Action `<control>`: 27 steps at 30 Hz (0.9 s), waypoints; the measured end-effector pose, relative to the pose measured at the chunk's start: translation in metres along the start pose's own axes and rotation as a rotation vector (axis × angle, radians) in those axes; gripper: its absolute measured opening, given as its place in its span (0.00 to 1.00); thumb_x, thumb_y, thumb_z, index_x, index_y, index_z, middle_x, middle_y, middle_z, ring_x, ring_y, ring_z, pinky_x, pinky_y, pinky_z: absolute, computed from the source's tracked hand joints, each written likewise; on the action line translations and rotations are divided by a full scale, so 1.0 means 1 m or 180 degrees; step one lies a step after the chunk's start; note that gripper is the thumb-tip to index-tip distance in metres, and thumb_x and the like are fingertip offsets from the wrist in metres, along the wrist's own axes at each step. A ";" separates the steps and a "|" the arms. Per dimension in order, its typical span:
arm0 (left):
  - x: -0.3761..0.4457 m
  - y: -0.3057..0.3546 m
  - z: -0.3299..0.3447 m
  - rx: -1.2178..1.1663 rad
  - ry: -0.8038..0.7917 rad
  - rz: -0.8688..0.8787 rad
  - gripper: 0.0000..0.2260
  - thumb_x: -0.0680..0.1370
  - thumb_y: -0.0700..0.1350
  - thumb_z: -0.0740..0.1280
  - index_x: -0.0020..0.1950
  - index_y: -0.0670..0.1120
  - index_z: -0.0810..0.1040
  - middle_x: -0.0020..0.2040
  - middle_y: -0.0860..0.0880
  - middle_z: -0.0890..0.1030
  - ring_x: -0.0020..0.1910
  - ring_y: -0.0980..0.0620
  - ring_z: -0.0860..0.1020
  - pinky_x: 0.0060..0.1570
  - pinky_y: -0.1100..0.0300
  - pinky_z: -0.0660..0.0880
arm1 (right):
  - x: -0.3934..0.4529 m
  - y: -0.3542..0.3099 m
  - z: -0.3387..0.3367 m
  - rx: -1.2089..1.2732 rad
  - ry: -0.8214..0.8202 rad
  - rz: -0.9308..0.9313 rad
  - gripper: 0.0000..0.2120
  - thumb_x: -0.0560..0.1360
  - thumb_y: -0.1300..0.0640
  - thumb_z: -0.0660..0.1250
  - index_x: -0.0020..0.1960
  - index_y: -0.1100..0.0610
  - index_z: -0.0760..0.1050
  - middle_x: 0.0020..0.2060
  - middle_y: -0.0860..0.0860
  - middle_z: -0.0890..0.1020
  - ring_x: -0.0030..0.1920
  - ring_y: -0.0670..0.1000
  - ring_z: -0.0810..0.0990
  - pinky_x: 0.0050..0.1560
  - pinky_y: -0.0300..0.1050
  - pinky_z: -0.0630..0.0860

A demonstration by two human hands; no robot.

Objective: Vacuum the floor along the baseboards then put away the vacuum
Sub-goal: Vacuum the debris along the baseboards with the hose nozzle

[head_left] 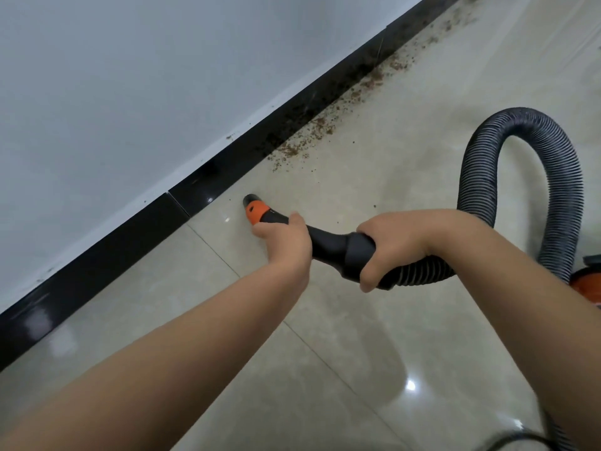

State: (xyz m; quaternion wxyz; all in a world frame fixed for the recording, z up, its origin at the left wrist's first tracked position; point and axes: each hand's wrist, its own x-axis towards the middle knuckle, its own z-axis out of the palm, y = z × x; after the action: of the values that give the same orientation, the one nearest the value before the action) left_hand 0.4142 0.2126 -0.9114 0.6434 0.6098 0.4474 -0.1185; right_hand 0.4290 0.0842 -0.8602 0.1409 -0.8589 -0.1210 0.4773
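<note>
A black vacuum nozzle with an orange collar (257, 211) points at the tiled floor close to the black baseboard (208, 187). My left hand (286, 242) grips the nozzle just behind the orange collar. My right hand (396, 245) grips the black cuff where the ribbed hose (566, 177) joins it. The hose loops up and back down toward the orange vacuum body (588, 281) at the right edge. Brown debris (325, 128) lies along the baseboard ahead of the nozzle tip, stretching to the upper right.
A white wall (130, 92) rises above the baseboard. Glossy beige floor tiles (357, 353) spread below and to the right. A dark cord (520, 441) crosses the bottom right corner.
</note>
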 end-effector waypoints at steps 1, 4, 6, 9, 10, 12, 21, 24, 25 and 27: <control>-0.003 -0.005 -0.002 -0.0032 0.0061 0.0036 0.25 0.80 0.47 0.57 0.72 0.44 0.49 0.67 0.42 0.66 0.62 0.40 0.71 0.63 0.46 0.70 | -0.002 -0.001 0.001 -0.0004 -0.0048 -0.0020 0.17 0.62 0.47 0.74 0.47 0.53 0.76 0.36 0.48 0.83 0.43 0.52 0.83 0.46 0.48 0.79; -0.005 -0.015 -0.012 -0.0153 0.0258 0.0076 0.26 0.80 0.47 0.58 0.73 0.44 0.48 0.67 0.42 0.68 0.62 0.40 0.72 0.63 0.46 0.70 | 0.001 -0.007 0.008 -0.0032 -0.0141 -0.0115 0.17 0.64 0.48 0.74 0.49 0.53 0.75 0.38 0.49 0.82 0.44 0.52 0.83 0.46 0.47 0.79; 0.000 -0.014 -0.019 -0.0175 0.0344 0.0131 0.25 0.81 0.47 0.58 0.73 0.44 0.49 0.66 0.42 0.68 0.61 0.41 0.72 0.64 0.46 0.69 | 0.009 -0.014 0.013 -0.0025 -0.0094 -0.0180 0.17 0.64 0.48 0.74 0.48 0.53 0.75 0.41 0.50 0.82 0.44 0.52 0.83 0.46 0.47 0.79; 0.016 -0.005 -0.028 -0.0071 0.0391 0.0192 0.24 0.81 0.47 0.56 0.73 0.45 0.49 0.68 0.42 0.67 0.63 0.41 0.70 0.64 0.46 0.69 | 0.022 -0.025 0.020 -0.0055 0.0163 -0.0320 0.15 0.66 0.46 0.74 0.43 0.51 0.70 0.42 0.49 0.80 0.43 0.50 0.81 0.40 0.43 0.77; 0.021 -0.002 -0.030 -0.0012 0.0376 0.0203 0.24 0.81 0.47 0.56 0.73 0.45 0.50 0.67 0.42 0.67 0.62 0.41 0.71 0.64 0.45 0.69 | 0.025 -0.028 0.021 -0.0053 0.0249 -0.0368 0.16 0.66 0.45 0.73 0.42 0.50 0.69 0.42 0.49 0.79 0.42 0.50 0.80 0.38 0.42 0.75; 0.028 0.002 -0.031 0.0077 0.0333 0.0221 0.22 0.81 0.46 0.55 0.72 0.45 0.50 0.66 0.41 0.67 0.61 0.41 0.71 0.63 0.45 0.70 | 0.028 -0.030 0.022 -0.0050 0.0363 -0.0433 0.17 0.67 0.45 0.73 0.41 0.49 0.65 0.40 0.47 0.78 0.40 0.49 0.79 0.36 0.41 0.74; 0.025 0.006 -0.010 0.0339 -0.0089 0.0178 0.24 0.81 0.47 0.55 0.73 0.45 0.48 0.64 0.42 0.68 0.59 0.42 0.72 0.61 0.46 0.72 | 0.013 -0.012 0.018 -0.0024 0.0400 -0.0245 0.20 0.67 0.44 0.73 0.48 0.52 0.67 0.39 0.45 0.79 0.38 0.44 0.78 0.39 0.41 0.75; 0.026 0.017 0.003 0.0257 -0.0317 0.0004 0.23 0.81 0.47 0.55 0.72 0.46 0.49 0.59 0.44 0.68 0.55 0.43 0.71 0.56 0.49 0.74 | 0.012 -0.005 0.012 0.0078 0.0513 -0.0209 0.18 0.67 0.45 0.73 0.45 0.51 0.66 0.37 0.46 0.80 0.37 0.45 0.79 0.39 0.41 0.75; 0.026 0.021 0.007 0.0270 -0.0367 -0.0037 0.22 0.82 0.47 0.55 0.72 0.46 0.49 0.59 0.44 0.67 0.57 0.43 0.71 0.54 0.49 0.74 | 0.011 -0.003 0.010 0.0131 0.0551 -0.0202 0.18 0.67 0.45 0.73 0.45 0.51 0.66 0.37 0.46 0.81 0.37 0.46 0.80 0.38 0.42 0.76; 0.026 0.026 0.015 0.0440 -0.0396 -0.0048 0.24 0.81 0.47 0.55 0.73 0.46 0.48 0.62 0.43 0.67 0.59 0.42 0.71 0.53 0.49 0.75 | 0.009 0.001 0.007 0.0272 0.0601 -0.0179 0.18 0.67 0.46 0.73 0.46 0.53 0.67 0.37 0.48 0.81 0.36 0.47 0.80 0.37 0.42 0.76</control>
State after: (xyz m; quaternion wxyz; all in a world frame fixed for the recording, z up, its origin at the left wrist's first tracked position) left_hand 0.4542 0.2155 -0.9145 0.6254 0.6408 0.4019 -0.1916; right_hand 0.4274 0.0873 -0.8707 0.2016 -0.8895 -0.1108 0.3949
